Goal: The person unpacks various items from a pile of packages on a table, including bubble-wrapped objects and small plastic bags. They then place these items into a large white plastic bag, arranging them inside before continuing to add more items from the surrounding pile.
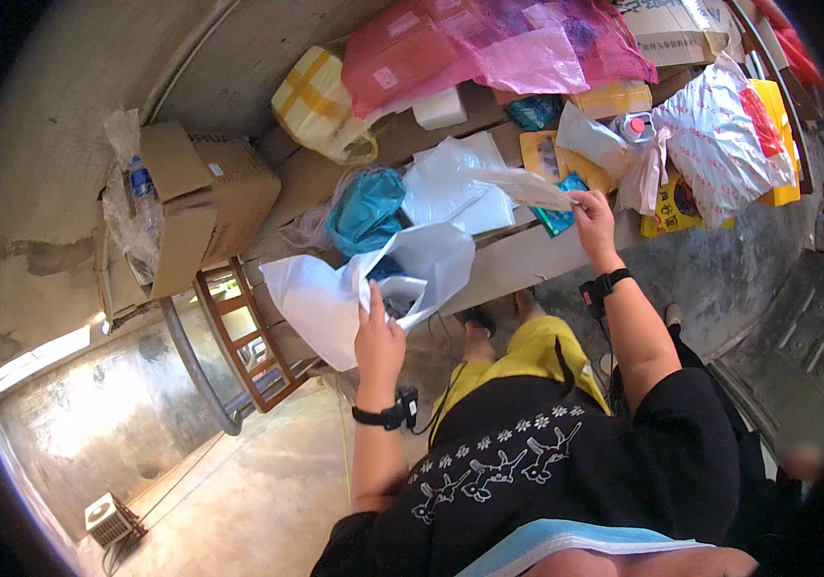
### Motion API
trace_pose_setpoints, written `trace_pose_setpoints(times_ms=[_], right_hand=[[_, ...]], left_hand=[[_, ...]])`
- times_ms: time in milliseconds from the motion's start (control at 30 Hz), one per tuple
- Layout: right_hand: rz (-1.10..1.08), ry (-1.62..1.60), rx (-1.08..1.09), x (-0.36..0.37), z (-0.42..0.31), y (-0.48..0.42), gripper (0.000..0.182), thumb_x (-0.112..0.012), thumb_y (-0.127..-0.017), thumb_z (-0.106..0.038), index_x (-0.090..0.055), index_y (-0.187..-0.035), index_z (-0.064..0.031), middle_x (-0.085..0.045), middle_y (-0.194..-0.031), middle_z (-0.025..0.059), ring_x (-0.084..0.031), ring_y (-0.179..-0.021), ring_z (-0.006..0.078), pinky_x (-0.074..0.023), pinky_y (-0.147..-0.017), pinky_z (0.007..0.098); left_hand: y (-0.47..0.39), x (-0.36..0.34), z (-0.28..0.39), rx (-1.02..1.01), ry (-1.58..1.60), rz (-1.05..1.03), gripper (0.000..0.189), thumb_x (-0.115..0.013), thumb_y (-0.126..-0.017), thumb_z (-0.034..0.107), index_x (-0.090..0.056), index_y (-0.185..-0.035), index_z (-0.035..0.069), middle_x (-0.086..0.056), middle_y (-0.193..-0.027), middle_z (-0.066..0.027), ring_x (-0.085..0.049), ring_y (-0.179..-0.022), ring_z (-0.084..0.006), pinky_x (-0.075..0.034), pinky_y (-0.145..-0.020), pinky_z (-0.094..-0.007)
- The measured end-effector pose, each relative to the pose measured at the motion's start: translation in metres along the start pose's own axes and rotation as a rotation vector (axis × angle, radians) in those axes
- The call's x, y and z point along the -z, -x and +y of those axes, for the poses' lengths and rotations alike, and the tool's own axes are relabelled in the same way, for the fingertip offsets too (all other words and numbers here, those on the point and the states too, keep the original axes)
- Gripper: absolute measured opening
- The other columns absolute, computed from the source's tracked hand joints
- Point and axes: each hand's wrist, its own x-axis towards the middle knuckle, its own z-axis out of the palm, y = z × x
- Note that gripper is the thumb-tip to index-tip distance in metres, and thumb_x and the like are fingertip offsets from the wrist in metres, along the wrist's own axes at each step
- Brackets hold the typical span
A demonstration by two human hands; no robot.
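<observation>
My left hand grips the rim of a white plastic bag, whose mouth gapes upward. Dark contents show inside, too shadowed to name. In my right hand is the near end of a flat whitish packet or sheet, blurred and held above the bench. Beneath it lie clear and white plastic bags in a loose pile. A crumpled teal plastic bag sits just behind the white bag. Close to my right hand, a teal packet lies by the bench's front edge.
Pink plastic covers boxes at the back. A cardboard box stands left, above a wooden ladder. To the right are a printed white bag, a red-capped bottle and a yellow packet. Another person is at lower right.
</observation>
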Motion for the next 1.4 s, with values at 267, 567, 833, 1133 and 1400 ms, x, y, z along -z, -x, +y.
trace_pose_setpoints(times_ms=[267,567,833,1133,1400], right_hand=[[0.034,-0.173,0.048,0.004,-0.039,0.056,0.02,-0.052,-0.077,0.012,-0.064,-0.079,-0.0036,-0.052,-0.085,0.0028,-0.052,-0.084,0.0155,-0.0408,-0.077,0.0254],[-0.054,-0.808,-0.512,-0.029,-0.038,0.091,0.014,-0.051,-0.086,0.002,-0.06,-0.082,-0.0074,-0.059,-0.082,-0.0006,-0.057,-0.076,0.0121,-0.0441,-0.07,0.0235],[-0.156,-0.526,-0.483,-0.043,-0.043,0.098,0.014,-0.051,-0.081,0.002,-0.063,-0.081,-0.0036,-0.063,-0.08,0.0009,-0.056,-0.071,0.0106,-0.0464,-0.067,0.0256],[-0.359,-0.167,-0.374,-0.11,-0.097,0.091,0.017,-0.055,-0.081,-0.006,-0.069,-0.089,-0.0032,-0.063,-0.071,0.0035,-0.057,-0.063,0.012,-0.0468,-0.059,0.0277],[-0.649,0.058,-0.081,-0.148,-0.169,0.113,0.021,-0.055,-0.084,-0.009,-0.071,-0.097,-0.0065,-0.065,-0.079,0.0108,-0.061,-0.068,0.0202,-0.0495,-0.065,0.0318]], left_hand=[[-0.008,0.003,-0.024,-0.128,0.008,-0.016,0.073,-0.053,-0.081,0.008,-0.027,-0.149,0.014,-0.04,-0.14,-0.0247,-0.056,-0.106,-0.0423,-0.05,-0.083,-0.045],[-0.012,0.008,-0.035,-0.166,0.076,-0.001,0.077,-0.054,-0.079,0.006,-0.023,-0.149,0.011,-0.037,-0.142,-0.0258,-0.052,-0.114,-0.0425,-0.048,-0.089,-0.0451],[-0.006,0.013,-0.047,-0.204,0.112,-0.011,0.084,-0.053,-0.075,0.002,-0.017,-0.151,0.008,-0.031,-0.147,-0.0268,-0.047,-0.121,-0.0434,-0.047,-0.092,-0.0443],[0.009,0.024,-0.045,-0.16,0.116,-0.034,0.089,-0.052,-0.071,-0.002,-0.014,-0.151,0.008,-0.025,-0.149,-0.0273,-0.045,-0.123,-0.0434,-0.048,-0.09,-0.0434],[0.023,0.053,-0.064,-0.286,0.129,0.247,0.081,-0.05,-0.072,-0.003,-0.026,-0.148,0.008,-0.027,-0.154,-0.0112,-0.058,-0.107,-0.0365,-0.054,-0.075,-0.0382]])
